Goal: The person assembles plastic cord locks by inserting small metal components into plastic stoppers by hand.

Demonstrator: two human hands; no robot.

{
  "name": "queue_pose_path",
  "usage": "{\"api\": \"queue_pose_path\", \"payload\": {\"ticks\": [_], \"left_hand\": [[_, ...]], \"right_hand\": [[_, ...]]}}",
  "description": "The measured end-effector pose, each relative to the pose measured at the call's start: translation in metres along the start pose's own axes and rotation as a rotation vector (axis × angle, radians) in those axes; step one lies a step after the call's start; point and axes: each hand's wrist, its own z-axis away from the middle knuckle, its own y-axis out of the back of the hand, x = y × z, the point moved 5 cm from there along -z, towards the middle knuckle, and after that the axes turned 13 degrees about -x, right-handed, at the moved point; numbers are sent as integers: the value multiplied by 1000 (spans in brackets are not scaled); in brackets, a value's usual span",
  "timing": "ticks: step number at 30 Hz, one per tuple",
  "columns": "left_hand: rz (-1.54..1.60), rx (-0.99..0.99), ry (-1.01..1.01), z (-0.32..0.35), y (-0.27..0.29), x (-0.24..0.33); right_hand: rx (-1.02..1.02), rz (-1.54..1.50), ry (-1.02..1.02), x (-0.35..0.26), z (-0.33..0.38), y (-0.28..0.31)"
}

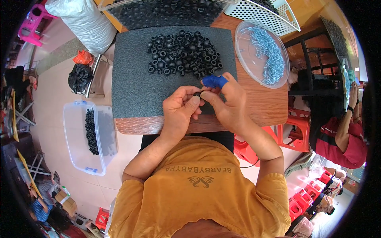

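Over the near part of a dark grey foam mat (135,87), both hands meet around one small black rubber-like cap (197,94). My left hand (179,107) pinches it between thumb and fingers. From the other side, my right hand (228,101) presses thumb and fingertips against the same piece; a blue wrap (214,81) covers one of its fingers. The fingers hide most of the piece. Just beyond lies a loose pile of similar black hollow pieces (182,51). To the right, a round clear plastic lid (241,47) holds many small shiny bluish parts (270,55).
A clear bin of black pieces (166,14) and a white perforated basket (264,18) stand at the table's far side. Left on the floor are a clear tub (73,139), a stool (97,79) with bags and a white sack (85,23). Another person (345,139) sits at right.
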Motion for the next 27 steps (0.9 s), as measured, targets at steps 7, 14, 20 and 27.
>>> {"api": "queue_pose_path", "payload": {"ticks": [7, 14, 20, 27], "left_hand": [[64, -9, 2, -4, -3, 3], [214, -32, 47, -4, -6, 2], [299, -53, 61, -5, -8, 1], [357, -3, 110, -6, -9, 2]], "right_hand": [[110, 206, 228, -11, 2, 2], [123, 204, 255, -8, 6, 2], [113, 303, 297, -9, 13, 2], [166, 356, 375, -11, 22, -4]]}}
